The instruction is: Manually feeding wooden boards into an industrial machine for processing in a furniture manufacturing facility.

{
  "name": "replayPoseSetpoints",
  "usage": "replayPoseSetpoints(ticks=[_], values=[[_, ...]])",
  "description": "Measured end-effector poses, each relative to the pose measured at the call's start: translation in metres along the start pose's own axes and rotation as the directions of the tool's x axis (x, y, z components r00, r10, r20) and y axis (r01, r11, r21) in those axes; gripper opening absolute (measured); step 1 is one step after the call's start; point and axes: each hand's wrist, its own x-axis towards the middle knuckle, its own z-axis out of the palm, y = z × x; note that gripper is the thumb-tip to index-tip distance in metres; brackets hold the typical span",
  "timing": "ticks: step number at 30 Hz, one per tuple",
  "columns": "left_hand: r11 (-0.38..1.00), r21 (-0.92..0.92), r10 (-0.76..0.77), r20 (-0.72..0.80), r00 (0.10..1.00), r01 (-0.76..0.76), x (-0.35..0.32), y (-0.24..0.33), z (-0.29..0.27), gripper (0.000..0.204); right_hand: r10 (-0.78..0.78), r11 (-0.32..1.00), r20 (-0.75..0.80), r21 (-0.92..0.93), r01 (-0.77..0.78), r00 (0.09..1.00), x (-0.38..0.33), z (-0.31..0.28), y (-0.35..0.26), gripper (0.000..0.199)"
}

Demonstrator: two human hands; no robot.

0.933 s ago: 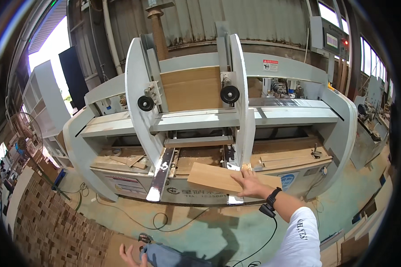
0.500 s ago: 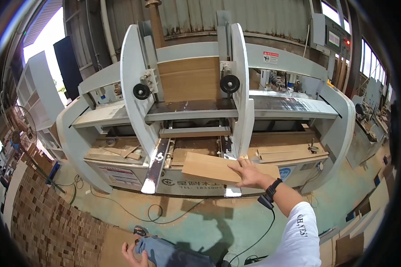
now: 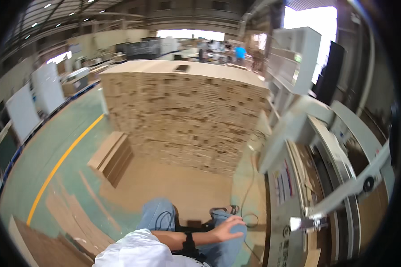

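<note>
My left hand (image 3: 229,229) reaches across my body from the lower left, a black band on its wrist. Its fingers are spread and it holds nothing. It lies over or just above my jeans at the right knee; whether it touches them I cannot tell. My right hand is out of view. At the lower right edge, the end of a light wooden board (image 3: 313,257) shows beside the grey woodworking machine (image 3: 278,222). A large stack of wooden strips (image 3: 187,118) rises ahead of me.
A small pile of brown boards (image 3: 113,155) stands on the floor, left of the big stack. Leaning panels (image 3: 40,242) are at the lower left. White shelving (image 3: 294,58) stands behind the machine. A cable (image 3: 249,187) runs along the floor beside the machine.
My view has swung left from the machine to the stack. My right hand, earlier on the wooden board, has gone out of view. My left hand now extends across my lap.
</note>
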Motion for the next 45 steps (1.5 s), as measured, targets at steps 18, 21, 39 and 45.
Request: replayPoseSetpoints(ticks=[18, 21, 39, 45], values=[[0.617, -0.504, -0.416, 0.442, 0.795, 0.604, -0.115, 0.019, -0.178, 0.075, -0.636, 0.302, 0.194, 0.953, 0.009, 0.747, -0.056, 0.01, -0.352, 0.071], [0.613, -0.511, -0.393, 0.464, 0.794, 0.602, -0.147, 0.034, -0.23, 0.083, -0.872, -0.105, 0.056, 0.949, -0.298, 0.487, -0.059, 0.044, -0.468, 0.063], [0.482, -0.588, -0.632, -0.746, -0.207, 0.649, -0.591, -0.154, -0.53, 0.066, -0.657, 0.573, 0.747, 0.411, -0.709, -0.098, -0.41, 0.387, -0.797, 0.053], [0.535, -0.405, -0.355, -0.904, -0.238, 0.742, -0.524, -0.283, -0.648, 0.072, -0.557, 0.594, 0.818, 0.268, -0.759, -0.148, -0.466, 0.529, -0.823, 0.058]])
